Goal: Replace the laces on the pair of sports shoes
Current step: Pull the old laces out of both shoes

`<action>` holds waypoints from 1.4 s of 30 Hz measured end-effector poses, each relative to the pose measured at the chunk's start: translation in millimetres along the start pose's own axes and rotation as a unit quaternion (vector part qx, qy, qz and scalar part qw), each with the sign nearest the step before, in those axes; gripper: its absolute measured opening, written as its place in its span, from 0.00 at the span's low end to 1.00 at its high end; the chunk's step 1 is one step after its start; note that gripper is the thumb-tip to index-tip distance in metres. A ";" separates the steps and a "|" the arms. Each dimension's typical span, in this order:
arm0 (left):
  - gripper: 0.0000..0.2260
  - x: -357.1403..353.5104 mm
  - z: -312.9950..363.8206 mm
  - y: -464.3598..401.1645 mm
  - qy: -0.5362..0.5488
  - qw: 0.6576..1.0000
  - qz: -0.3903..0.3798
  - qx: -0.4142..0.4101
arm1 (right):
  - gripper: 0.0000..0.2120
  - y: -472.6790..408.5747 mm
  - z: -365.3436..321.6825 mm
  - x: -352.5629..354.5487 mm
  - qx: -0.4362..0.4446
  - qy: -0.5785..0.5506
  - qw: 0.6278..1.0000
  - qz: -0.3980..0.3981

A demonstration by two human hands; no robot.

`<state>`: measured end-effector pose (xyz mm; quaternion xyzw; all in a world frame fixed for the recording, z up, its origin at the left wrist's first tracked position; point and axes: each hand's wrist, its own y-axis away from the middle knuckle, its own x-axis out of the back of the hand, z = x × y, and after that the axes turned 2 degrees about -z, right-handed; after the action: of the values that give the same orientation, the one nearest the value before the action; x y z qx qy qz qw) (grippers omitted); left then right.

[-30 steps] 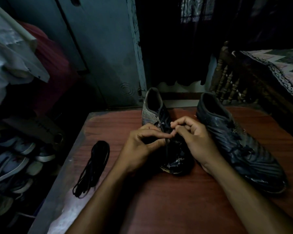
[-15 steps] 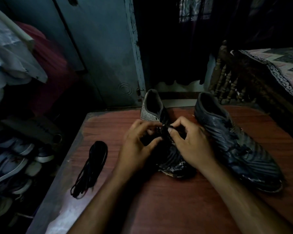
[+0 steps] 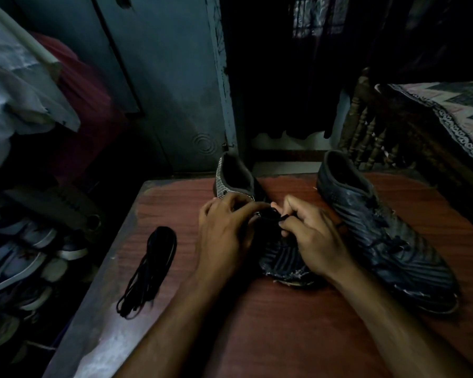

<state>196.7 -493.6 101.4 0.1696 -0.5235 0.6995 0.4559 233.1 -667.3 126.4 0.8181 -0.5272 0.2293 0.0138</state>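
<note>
Two dark sports shoes stand on a reddish wooden table [image 3: 284,323]. The left shoe [image 3: 235,178], with a striped grey heel, points its worn toe toward me. My left hand [image 3: 227,236] and my right hand [image 3: 314,236] meet over its lacing area, fingers curled, each pinching the black lace [image 3: 271,214] there. The hands hide most of that shoe's middle. The right shoe [image 3: 388,236] lies untouched just right of my right hand, laces in place. A bundle of loose black laces [image 3: 150,268] lies on the table to the left.
A blue-grey door [image 3: 159,85] stands behind the table. A rack of several shoes [image 3: 19,255] fills the lower left, with hanging clothes [image 3: 25,91] above it. A bed with a patterned cover [image 3: 453,110] and a turned wooden rail sits at the right.
Both hands have stayed over the left shoe's lacing, their fingers shifting slightly up toward the shoe's opening. The shoes and the loose lace bundle have not moved.
</note>
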 end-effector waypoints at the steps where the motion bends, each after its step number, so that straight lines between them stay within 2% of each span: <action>1: 0.14 0.6 -0.7 -0.4 -0.005 1.000 -0.001 -0.015 | 0.09 -0.1 -0.8 0.2 -0.004 -0.022 1.000 -0.006; 3: 0.13 3.3 0.5 -1.3 -0.002 1.000 -0.013 -0.022 | 0.10 -1.9 0.3 1.2 -0.007 -0.083 0.997 -0.006; 7: 0.14 7.7 7.4 0.6 0.024 0.999 -0.029 0.024 | 0.11 -5.4 7.4 3.0 -0.010 -0.160 0.986 -0.042; 10: 0.09 4.2 6.9 0.7 0.049 0.998 -0.004 0.032 | 0.12 -4.9 9.8 2.1 0.011 -0.144 0.988 -0.061; 13: 0.07 4.3 -0.5 -3.1 0.151 0.988 -0.014 0.034 | 0.08 -2.0 7.9 0.8 0.039 -0.070 0.996 -0.028; 19: 0.08 17.1 -4.0 -7.8 0.338 0.938 -0.045 0.056 | 0.12 -2.5 4.6 -0.1 0.072 -0.007 0.996 0.054; 23: 0.06 19.1 -7.4 -7.8 0.459 0.883 -0.073 0.061 | 0.15 -1.6 5.4 1.9 0.076 0.074 0.993 0.044; 26: 0.06 20.3 -4.2 -7.4 0.522 0.846 -0.084 0.071 | 0.19 -0.4 3.5 4.3 0.077 0.110 0.991 -0.005; 29: 0.09 20.2 -3.7 -6.4 0.548 0.828 -0.081 0.087 | 0.14 -1.8 5.7 3.3 0.078 0.118 0.990 -0.014; 31: 0.09 20.9 -2.8 -5.9 0.544 0.829 -0.097 0.083 | 0.10 -1.9 6.0 0.5 0.086 0.128 0.988 0.006; 34: 0.06 19.4 -1.4 -6.3 0.504 0.854 -0.106 0.076 | 0.09 -1.3 4.6 -2.4 0.094 0.136 0.986 0.029; 38: 0.12 11.4 -2.2 -7.7 0.487 0.859 -0.035 0.152 | 0.07 -0.6 6.0 -5.3 0.088 0.101 0.985 0.107; 40: 0.14 8.0 -3.3 -8.3 0.452 0.872 -0.022 0.184 | 0.08 0.2 7.8 -6.7 0.090 0.097 0.980 0.152; 42: 0.16 4.4 -6.9 -7.5 0.415 0.892 -0.020 0.180 | 0.06 -0.2 11.8 -7.9 0.094 0.115 0.972 0.181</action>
<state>202.2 -485.2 106.1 -0.0465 -0.1484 0.7794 0.6069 234.9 -663.6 112.8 0.6752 -0.6370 0.3692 -0.0446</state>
